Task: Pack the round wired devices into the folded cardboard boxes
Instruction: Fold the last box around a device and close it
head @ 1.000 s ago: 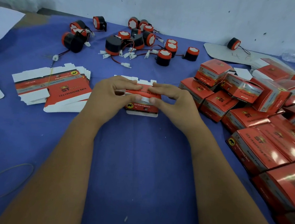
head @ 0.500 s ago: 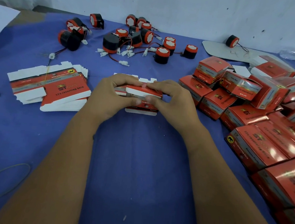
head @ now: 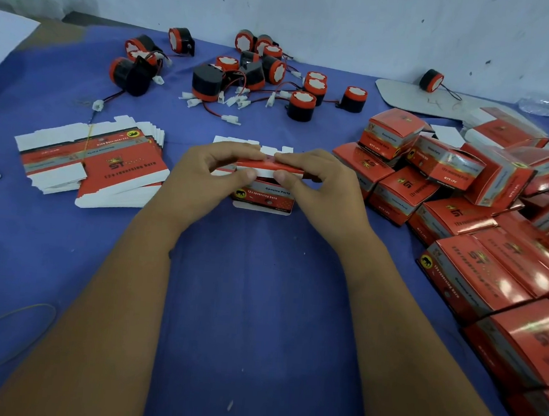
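**Both hands pinch one red carton at the middle of the tabletop**

From the head camera, the only view we have, we see both forearms reaching forward from the bottom of the frame and converging on a single red cardboard box [head: 265,187] at the centre of the blue tabletop [head: 259,305]. The left hand [head: 203,176] comes in from the left with its fingers curled over the top edge of the box and its thumb pressed against a white flap on the near side. The right hand [head: 321,185] mirrors it, fingers curled over the top and thumb on the same white flap, so the two thumb tips lie just beside each other. Both hands pinch the box; neither is spread flat. The lower face of the box, printed with an elephant mark, faces us, and its bottom flap touches the tabletop.

To the left of the hands lies a stack of flat box blanks [head: 92,164], fanned a little and not yet folded. To the right, a heap of folded boxes [head: 464,203] runs from mid-frame down to the near right corner, some piled on others. Beyond the hands, near the wall, the round wired devices [head: 254,75] lie scattered, black with red ends, their red and black wires and white plugs tangled between them. One more device [head: 431,80] rests apart on a pale board at the far right. A rubber band [head: 10,334] lies on the tabletop at the near left.
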A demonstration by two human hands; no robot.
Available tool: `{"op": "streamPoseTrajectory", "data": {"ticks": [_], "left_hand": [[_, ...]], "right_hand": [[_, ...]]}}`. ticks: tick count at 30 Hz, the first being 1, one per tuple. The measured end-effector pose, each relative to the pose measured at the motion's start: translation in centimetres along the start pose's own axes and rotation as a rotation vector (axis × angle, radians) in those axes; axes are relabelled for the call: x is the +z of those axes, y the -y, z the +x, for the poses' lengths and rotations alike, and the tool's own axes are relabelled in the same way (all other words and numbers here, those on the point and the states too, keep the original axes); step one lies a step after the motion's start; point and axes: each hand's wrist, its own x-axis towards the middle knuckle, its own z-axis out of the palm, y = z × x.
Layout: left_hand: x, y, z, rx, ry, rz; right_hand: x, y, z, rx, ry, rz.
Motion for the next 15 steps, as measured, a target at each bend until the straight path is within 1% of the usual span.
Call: {"op": "streamPoseTrajectory", "data": {"ticks": [4, 6, 8, 11, 15], "left_hand": [[0.34, -0.3, 0.08, -0.03, -0.052, -0.137], [0.46, -0.29, 0.1, -0.039, -0.062, -0.137], [0.57, -0.28, 0.03, -0.049, -0.07, -0.105], [0.67, -0.35, -0.17, -0.022, -0.091, -0.006], [0.93, -0.45, -0.32, 0.04, -0.116, 0.118]], "right_hand": [[0.05, -0.29, -0.01, 0.017, 0.004, 0.021], [0.11, -0.42, 0.0, 0.054, 0.0, 0.063], [0.16, -0.39, -0.01, 0.072, -0.046, 0.102], [0.13, -0.28, 0.02, 0.014, -0.136, 0.002], [0.03, -0.23, 0.01, 0.023, -0.142, 0.019]]}}
